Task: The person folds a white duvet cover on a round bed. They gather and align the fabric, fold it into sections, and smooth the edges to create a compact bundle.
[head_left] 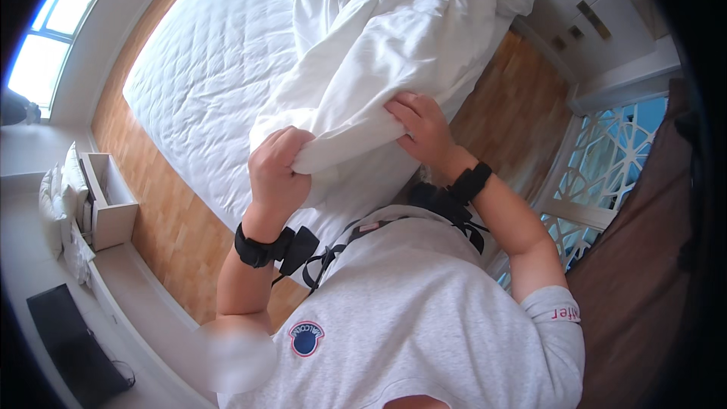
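Observation:
A white fabric cover (397,62), probably bedding, lies rumpled over the near right part of a bed with a quilted white mattress cover (199,74). My left hand (280,170) is closed on the cover's near edge, by a folded corner. To its right, my right hand (423,128) grips the same edge, with its fingers on top of the cloth. The edge runs between both hands, just in front of my body. Black straps are fastened around both wrists. The far end of the cover is bunched at the top of the view.
Wood floor (176,233) runs around the bed. At left stand an open white drawer (116,187), stacked pillows (68,187) and a black flat screen (76,346). White cabinets (596,17) stand at the upper right, a white lattice panel (608,153) at the right.

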`<state>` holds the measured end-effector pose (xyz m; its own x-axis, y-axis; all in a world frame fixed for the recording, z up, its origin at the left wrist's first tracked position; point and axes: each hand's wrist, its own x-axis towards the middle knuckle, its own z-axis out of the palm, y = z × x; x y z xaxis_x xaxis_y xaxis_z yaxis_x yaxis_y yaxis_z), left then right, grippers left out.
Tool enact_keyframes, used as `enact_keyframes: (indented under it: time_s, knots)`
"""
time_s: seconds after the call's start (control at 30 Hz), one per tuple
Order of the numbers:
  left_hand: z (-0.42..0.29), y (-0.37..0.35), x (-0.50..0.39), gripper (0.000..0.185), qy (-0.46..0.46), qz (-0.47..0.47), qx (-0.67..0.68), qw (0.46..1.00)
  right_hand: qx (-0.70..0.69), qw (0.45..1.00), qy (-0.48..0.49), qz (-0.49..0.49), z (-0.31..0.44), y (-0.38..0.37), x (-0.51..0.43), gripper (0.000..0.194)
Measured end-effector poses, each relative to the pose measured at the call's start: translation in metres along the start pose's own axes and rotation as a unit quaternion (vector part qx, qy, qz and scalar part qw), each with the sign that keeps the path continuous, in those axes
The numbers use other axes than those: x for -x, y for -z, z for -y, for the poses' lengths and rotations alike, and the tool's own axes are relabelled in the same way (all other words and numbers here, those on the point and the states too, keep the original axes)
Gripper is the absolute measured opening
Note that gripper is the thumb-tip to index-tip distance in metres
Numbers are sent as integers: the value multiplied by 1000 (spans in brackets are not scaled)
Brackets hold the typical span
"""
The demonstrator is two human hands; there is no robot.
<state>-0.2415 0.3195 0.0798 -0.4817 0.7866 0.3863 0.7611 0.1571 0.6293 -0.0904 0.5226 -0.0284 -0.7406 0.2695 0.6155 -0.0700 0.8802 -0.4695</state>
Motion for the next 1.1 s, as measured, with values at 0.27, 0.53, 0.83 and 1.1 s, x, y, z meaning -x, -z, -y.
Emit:
enact_keyframes:
  time_s: [0.27, 0.53, 0.83, 1.1]
  knots:
    - [-9, -11, -13, 19, 34, -6, -32, 999, -35, 996, 10, 82, -74, -19, -10, 38]
    - [10, 6, -62, 34, 35, -185, -275, 943, -184, 973, 134, 19, -12, 70, -116, 17]
    - [-47, -117, -114, 41, 54, 19, -156, 986, -231, 967, 95, 54, -85, 45, -108, 19]
    - [-39, -137, -132, 24, 81, -2, -110, 991, -129, 989, 68, 41, -199, 43, -22, 34]
